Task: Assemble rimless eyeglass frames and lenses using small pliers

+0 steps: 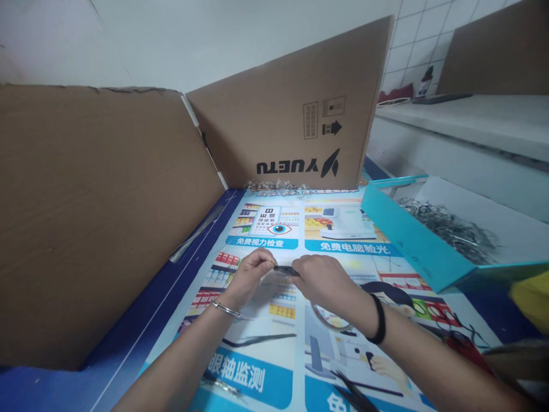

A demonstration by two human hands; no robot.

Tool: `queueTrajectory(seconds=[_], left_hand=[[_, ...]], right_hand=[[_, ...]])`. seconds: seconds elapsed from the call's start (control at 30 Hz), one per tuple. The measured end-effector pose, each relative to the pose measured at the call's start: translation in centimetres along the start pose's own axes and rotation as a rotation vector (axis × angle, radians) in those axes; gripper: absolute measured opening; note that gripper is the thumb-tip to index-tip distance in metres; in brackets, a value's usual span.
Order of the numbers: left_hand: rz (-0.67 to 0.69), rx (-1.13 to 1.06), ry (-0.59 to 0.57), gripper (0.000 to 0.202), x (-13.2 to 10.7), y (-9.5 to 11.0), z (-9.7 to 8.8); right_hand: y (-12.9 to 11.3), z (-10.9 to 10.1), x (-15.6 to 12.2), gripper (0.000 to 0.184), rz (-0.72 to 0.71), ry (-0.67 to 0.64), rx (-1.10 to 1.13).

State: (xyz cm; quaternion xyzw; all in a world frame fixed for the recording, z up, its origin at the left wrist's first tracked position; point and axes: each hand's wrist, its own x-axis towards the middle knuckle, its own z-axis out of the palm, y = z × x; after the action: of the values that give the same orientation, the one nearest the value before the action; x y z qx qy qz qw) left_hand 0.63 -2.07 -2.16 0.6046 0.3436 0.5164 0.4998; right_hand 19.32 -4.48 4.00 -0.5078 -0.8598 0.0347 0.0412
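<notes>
My left hand (pixel 254 270), with a metal bangle at the wrist, pinches its thumb and fingertips together over the printed mat. Something very small may be in that pinch; I cannot make it out. My right hand (pixel 321 276), wearing a black wristband, is closed around a short dark slim piece (pixel 286 270), whose far end meets the left fingertips. Whether it is a tool or a part, I cannot tell. Below the hands, a long thin dark strip (pixel 261 339) lies on the mat. A ring-shaped tape roll (pixel 328 321) lies partly hidden under my right forearm.
Tall cardboard panels (pixel 291 114) stand left and behind. A turquoise box (pixel 412 240) at right holds tangled thin grey pieces (pixel 450 229). Small clear pieces (pixel 274 185) lie by the back panel, others (pixel 221 386) at the front. A black pointed tool (pixel 354 393) lies near the front edge.
</notes>
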Motion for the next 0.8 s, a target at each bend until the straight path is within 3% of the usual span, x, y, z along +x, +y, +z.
queueTrajectory(seconds=[0.2, 0.53, 0.8], left_hand=[[-0.082, -0.106, -0.012, 0.011, 0.1, 0.3, 0.1], [-0.170, -0.499, -0.050, 0.025, 0.0, 1.0, -0.4], [-0.207, -0.549, -0.068, 0.033, -0.1, 1.2, -0.3]], right_hand=[[0.4, -0.9, -0.3, 0.018, -0.039, 0.053, -0.069], [2.1, -3.8, -1.4, 0.018, -0.042, 0.170, -0.070], [1.8, -4.2, -1.6, 0.019, -0.038, 0.157, -0.074]])
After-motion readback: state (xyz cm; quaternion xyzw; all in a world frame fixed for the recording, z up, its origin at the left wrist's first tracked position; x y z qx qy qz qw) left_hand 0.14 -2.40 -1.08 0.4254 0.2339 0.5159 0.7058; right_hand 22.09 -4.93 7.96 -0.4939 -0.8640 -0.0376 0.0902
